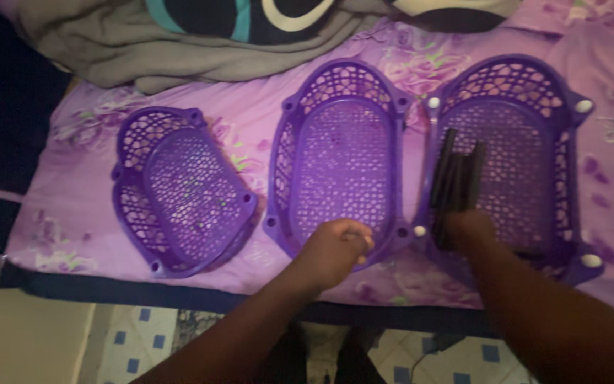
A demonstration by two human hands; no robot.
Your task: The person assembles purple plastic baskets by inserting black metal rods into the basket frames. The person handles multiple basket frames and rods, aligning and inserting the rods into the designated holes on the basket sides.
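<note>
Hands are working at the middle basket [339, 163]: left hand [335, 250] is curling shut on its near rim, right hand [467, 227] is clasping black rods [456, 181] over the right basket [527, 156] beside it; loosely bundled, they risk fanning apart and slipping

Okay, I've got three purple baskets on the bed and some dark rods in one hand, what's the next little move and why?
Probably lift the bundle of dark slim rods a little, clear of the right-hand purple lattice plastic basket. Your right hand grips their near ends while they lie inside it. Your left hand is closed at the near rim of the middle purple plastic basket, so that one looks steadied.
</note>
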